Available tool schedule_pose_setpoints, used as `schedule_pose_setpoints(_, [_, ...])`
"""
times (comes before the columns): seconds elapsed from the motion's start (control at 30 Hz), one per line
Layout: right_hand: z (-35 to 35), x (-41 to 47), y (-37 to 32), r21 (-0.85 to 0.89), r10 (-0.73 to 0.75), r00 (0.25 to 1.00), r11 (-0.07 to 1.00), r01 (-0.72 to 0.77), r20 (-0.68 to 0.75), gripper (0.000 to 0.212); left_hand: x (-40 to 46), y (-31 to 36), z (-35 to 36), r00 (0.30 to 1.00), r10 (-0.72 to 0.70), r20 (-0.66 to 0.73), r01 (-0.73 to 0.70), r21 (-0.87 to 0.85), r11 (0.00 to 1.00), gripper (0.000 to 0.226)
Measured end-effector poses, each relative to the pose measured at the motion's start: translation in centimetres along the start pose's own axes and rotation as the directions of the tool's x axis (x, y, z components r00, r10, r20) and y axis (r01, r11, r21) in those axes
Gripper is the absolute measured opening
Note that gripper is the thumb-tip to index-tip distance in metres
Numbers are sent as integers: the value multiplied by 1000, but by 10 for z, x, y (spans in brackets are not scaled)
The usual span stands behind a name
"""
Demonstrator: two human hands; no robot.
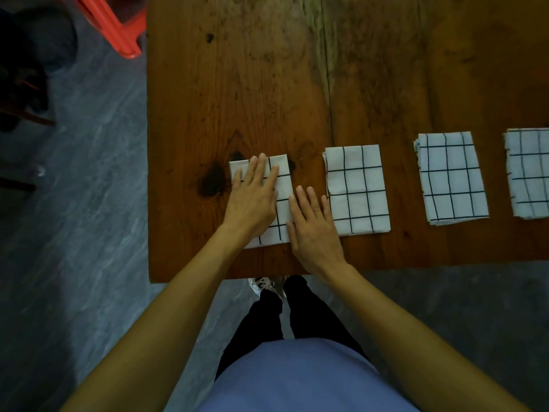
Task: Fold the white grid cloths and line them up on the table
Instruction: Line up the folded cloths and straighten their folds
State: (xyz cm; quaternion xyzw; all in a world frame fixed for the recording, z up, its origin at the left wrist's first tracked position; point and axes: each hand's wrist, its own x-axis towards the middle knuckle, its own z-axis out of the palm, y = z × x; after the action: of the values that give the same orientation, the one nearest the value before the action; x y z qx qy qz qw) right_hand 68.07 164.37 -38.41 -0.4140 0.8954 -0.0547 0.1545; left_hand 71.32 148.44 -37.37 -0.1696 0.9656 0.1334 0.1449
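Note:
Several folded white cloths with a black grid lie in a row along the near part of the wooden table. My left hand lies flat with straight fingers on the leftmost folded cloth. My right hand rests flat against that cloth's right edge, partly on the wood. To the right lie a second cloth, a third cloth and a fourth cloth, which the frame edge cuts off.
The table's left edge runs close to the leftmost cloth, and its near edge is just below my hands. A red plastic stool stands on the grey floor at the upper left. Dark knots mark the wood beside the leftmost cloth.

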Motion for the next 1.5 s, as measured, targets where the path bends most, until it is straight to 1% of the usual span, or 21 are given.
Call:
schedule_pose_setpoints(0.1, [3, -5, -6, 17, -34, 999, 999, 34, -1, 56, 0, -7, 3, 999, 17, 32, -17, 1, 1000, 57])
schedule_pose_setpoints(0.37, [6, 0, -10, 37, -53, 998, 998, 52, 21, 60, 4, -10, 2, 999, 26, 31, -26, 1, 1000, 57])
schedule_pose_setpoints(0.63, [10, -13, -7, -2, -45, 998, 999, 45, 52, 62, 4, -12, 3, 999, 25, 49, -27, 36, 999, 58])
schedule_pose_setpoints(0.83, [8, -18, -7, 3, -60, 994, 998, 60, 91, 74, 5, -13, 0, 998, 29, 64, -31, 32, 999, 58])
schedule_pose_setpoints(0.93, [7, -16, -8, 13, -71, 993, 997, 70, 91, 74, 6, -13, 0, 998, 30, 50, -31, 21, 999, 58])
schedule_pose_setpoints(1.17, [7, -8, -22, 168, -95, 994, 982, 85, 52, 66, 10, -22, -2, 1000, 20, 11, -20, 13, 1000, 58])
schedule_pose_setpoints(1.5, [9, -9, -24, 159, -70, 997, 985, 64, 32, 68, 5, -15, -6, 1000, 8, -29, -8, -31, 999, 56])
